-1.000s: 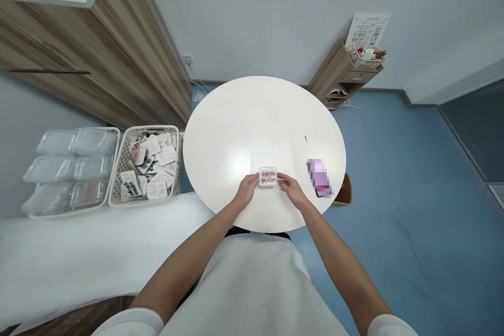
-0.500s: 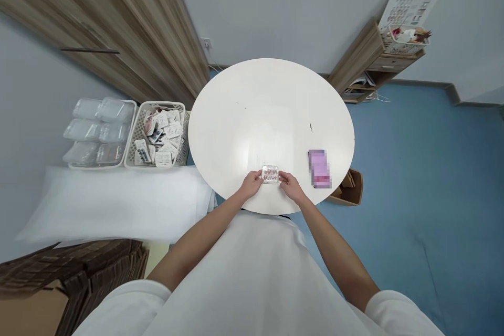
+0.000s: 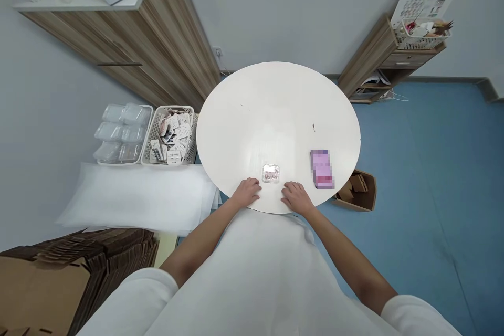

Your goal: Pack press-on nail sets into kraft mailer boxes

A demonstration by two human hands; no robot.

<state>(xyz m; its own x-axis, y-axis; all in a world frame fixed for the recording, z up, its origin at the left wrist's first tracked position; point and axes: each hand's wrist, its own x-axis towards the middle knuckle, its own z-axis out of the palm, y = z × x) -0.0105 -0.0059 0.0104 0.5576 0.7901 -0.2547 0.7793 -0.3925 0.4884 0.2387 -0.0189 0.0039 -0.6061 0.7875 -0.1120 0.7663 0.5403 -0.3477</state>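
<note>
A small clear plastic case (image 3: 271, 173) with pinkish pieces inside lies flat near the front edge of the white oval table (image 3: 271, 100). To its left, my left hand (image 3: 247, 192) rests palm down on the tabletop, holding nothing, fingers loosely apart. On the other side, my right hand (image 3: 296, 197) lies on the table in the same way, nothing in it. Neither hand touches the case. A purple pack (image 3: 322, 169), blurred into blocks, sits to the right of my right hand.
At left stand a white basket of printed cards (image 3: 173, 136) and a tray of clear plastic packs (image 3: 124, 131). White sheets (image 3: 137, 189) and flattened cardboard (image 3: 98, 273) lie below them. An open carton (image 3: 360, 191) is on the floor, right; a shelf unit (image 3: 409, 60) stands behind.
Both hands have let go of the clear case and drawn back toward the table's front edge, moving apart from it. The case stays on the table. The view has shifted slightly.
</note>
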